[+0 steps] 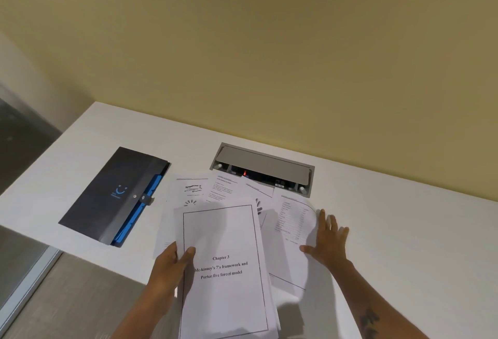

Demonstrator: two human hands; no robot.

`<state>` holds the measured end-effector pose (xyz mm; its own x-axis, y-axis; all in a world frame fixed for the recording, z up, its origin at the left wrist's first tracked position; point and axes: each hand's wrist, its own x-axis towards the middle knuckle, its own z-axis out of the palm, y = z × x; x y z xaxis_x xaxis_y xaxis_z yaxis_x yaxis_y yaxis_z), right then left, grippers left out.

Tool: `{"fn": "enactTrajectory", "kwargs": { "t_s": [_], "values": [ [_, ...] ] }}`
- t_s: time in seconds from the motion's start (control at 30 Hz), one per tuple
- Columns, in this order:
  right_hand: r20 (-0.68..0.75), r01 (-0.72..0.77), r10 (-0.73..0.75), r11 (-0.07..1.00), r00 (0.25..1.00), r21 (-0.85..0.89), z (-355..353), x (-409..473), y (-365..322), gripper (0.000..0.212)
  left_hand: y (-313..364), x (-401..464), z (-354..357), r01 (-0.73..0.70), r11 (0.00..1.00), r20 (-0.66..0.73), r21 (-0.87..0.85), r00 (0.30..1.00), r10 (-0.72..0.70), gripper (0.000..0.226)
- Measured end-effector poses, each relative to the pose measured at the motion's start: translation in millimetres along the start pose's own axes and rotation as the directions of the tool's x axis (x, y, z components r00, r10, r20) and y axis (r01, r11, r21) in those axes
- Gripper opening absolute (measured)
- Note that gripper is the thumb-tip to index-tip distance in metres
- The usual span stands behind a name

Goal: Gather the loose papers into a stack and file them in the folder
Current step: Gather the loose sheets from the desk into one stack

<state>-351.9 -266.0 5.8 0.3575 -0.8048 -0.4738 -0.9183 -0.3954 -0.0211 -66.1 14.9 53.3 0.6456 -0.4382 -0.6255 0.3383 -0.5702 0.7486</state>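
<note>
Left hand (pixel 172 266) grips a stack of white printed sheets (pixel 223 271) by its left edge, thumb on top. Right hand (pixel 327 241) lies open, palm down on a loose white printed page (pixel 292 220). Dark flat folder with blue tabs (pixel 113 193) lies closed, up-left of the left hand, on the white desk (pixel 404 231).

Even warm light, soft shadows, slight blur, wide-angle warp.

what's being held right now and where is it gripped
The left hand holds a stack of papers by its left edge, thumb on the top page. The right hand lies flat on a loose sheet, gripping nothing.
</note>
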Motion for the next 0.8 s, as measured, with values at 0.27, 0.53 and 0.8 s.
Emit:
{"fn": "enactTrajectory", "kwargs": {
  "t_s": [0.27, 0.53, 0.8],
  "values": [
    [-0.022, -0.211, 0.261, 0.824, 0.965, 0.525, 29.2, -28.6, -5.0, 0.106, 8.8, -0.1, 1.3, -0.013, 0.998, 0.052, -0.060, 0.999, 0.016, 0.020],
    [-0.107, -0.058, 0.306, 0.484, 0.946, 0.873, 27.3, -40.4, 7.5, 0.014, 27.0, 7.8, 2.7, -0.020, 0.992, 0.107, -0.124, 0.994, 0.033, 0.025],
    [-0.031, 0.012, 0.080, 0.221, 0.996, 0.975, -24.6, -59.1, -15.8, 0.018, 47.1, 14.6, 2.1, -0.035, 0.996, 0.158, -0.087, 0.986, 0.049, 0.020]
  ]
}}
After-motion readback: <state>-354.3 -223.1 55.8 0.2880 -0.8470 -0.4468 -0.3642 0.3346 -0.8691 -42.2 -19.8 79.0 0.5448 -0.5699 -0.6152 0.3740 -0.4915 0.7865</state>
